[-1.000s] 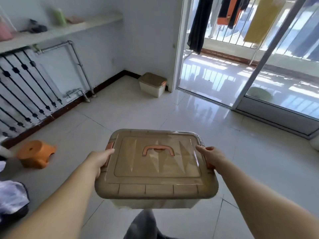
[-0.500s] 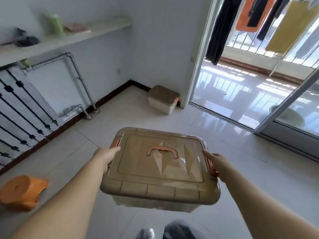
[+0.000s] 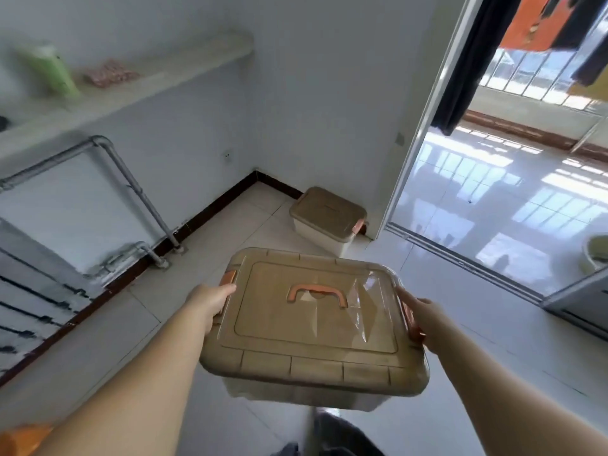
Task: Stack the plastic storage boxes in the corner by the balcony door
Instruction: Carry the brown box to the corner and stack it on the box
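I hold a plastic storage box with a tan lid, an orange top handle and orange side latches in front of me, above the floor. My left hand grips its left side and my right hand grips its right side. A second, similar box with a tan lid and a pale body stands on the tiled floor in the corner, right beside the balcony door frame. The carried box is nearer to me than the floor box and apart from it.
Grey pipes run along the left wall above a dark skirting. A shelf carries a green bottle. The sliding balcony door stands open on the right, with clothes hanging outside. An orange stool sits at the lower left edge.
I have walked closer to the corner with the box still in both hands. The floor box now looks larger and nearer, and the orange stool has slid toward the bottom left edge.
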The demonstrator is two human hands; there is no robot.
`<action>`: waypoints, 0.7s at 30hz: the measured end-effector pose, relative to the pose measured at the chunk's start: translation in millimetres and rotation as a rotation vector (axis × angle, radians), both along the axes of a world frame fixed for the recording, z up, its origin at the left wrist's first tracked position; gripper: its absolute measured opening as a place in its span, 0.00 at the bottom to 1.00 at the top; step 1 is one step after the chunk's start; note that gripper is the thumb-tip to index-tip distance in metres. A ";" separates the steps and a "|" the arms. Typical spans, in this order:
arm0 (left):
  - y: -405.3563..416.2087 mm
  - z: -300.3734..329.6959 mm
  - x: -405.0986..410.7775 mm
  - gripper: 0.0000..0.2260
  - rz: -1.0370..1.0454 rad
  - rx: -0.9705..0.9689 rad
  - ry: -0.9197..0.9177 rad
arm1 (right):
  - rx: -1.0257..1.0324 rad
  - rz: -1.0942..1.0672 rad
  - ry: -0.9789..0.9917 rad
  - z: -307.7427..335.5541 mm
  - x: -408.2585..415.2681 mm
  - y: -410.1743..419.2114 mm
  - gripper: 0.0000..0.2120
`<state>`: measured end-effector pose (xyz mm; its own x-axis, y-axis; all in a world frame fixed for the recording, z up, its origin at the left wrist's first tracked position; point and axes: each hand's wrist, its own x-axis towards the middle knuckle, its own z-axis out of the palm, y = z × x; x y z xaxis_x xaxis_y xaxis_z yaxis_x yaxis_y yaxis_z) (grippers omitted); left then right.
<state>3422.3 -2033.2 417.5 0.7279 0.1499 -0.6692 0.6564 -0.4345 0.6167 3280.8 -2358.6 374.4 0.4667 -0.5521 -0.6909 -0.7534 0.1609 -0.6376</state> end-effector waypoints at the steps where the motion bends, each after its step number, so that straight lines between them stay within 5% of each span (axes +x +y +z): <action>1: -9.6 1.7 20.8 0.26 -0.008 -0.012 -0.009 | -0.005 0.002 -0.004 2.1 20.4 -9.3 0.33; 11: -89.0 -33.6 241.3 0.27 -0.060 -0.086 -0.018 | -0.003 -0.039 -0.032 -10.2 223.9 -83.6 0.33; 21: -178.2 -93.4 500.5 0.30 -0.305 -0.119 0.111 | 0.063 -0.331 0.014 -52.0 399.4 -129.4 0.26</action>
<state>3922.8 -2211.4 324.1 0.6490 -0.1468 -0.7465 0.5734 -0.5506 0.6067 3680.2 -2488.1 322.4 0.2589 -0.6283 -0.7336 -0.6625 0.4372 -0.6082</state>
